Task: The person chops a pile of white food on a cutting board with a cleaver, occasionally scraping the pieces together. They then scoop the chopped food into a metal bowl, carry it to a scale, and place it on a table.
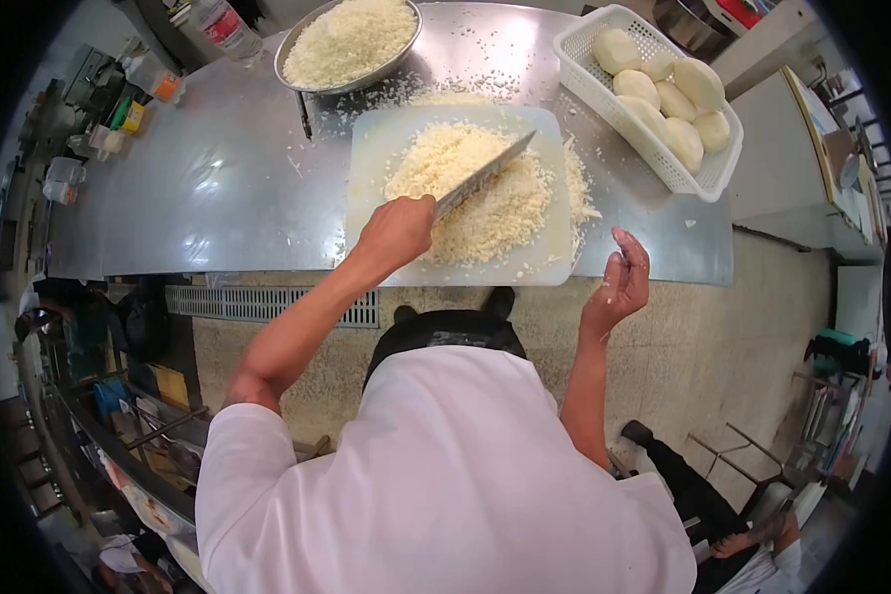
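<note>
My left hand [400, 236] is closed around the handle of a kitchen knife [485, 175], its blade slanting up to the right over a heap of finely chopped pale pieces [495, 223]. The heap spreads over a white cutting board [364, 148] at the table's near edge. To the right of the board, my right hand [624, 280] is raised by the table edge, loosely cupped with nothing held. Small pale bits stick to its fingers.
A metal bowl [290, 74] heaped with chopped pieces stands behind the board. At the back right, a white plastic basket [653, 148] holds several peeled, potato-like vegetables [698, 84]. Bottles [226, 28] and small containers line the left side. Scraps litter the steel table [228, 178]. Another person [703, 495] is at lower right.
</note>
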Tool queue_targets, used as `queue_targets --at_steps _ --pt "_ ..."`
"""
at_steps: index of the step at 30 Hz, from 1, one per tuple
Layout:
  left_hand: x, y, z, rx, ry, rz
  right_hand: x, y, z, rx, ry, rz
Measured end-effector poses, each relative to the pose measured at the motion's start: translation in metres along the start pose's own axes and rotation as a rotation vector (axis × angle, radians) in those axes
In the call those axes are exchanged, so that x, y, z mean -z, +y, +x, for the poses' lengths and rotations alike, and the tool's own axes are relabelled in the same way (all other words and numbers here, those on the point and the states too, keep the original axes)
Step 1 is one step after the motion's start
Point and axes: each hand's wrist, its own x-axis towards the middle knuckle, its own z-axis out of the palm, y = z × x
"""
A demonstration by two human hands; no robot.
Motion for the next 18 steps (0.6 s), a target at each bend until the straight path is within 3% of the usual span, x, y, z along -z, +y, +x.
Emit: queue_targets --at_steps 2,5,8,11,15,18 --pt "0.001 0.006 -0.009 0.092 0.094 0.018 0.001 -0.001 0.000 0.018 -0.010 0.000" --pt "-0.015 -0.030 -0.004 0.088 0.112 0.026 -0.002 0.005 -0.004 -0.046 -0.009 0.022" --pt "0.015 -0.017 -0.004 0.140 0.076 0.037 -0.003 0.009 -0.004 -0.034 -0.043 0.035" --pt "-0.002 -0.024 -0.012 0.223 0.134 -0.010 -0.008 0.008 -0.005 -0.028 -0.058 0.041" --pt "0.015 -0.029 -0.008 0.236 0.095 0.029 -0.016 0.013 -0.005 -0.052 -0.068 0.105" --pt "0.024 -0.022 -0.016 0.236 0.198 -0.024 -0.017 0.012 -0.006 -0.050 -0.079 0.093"
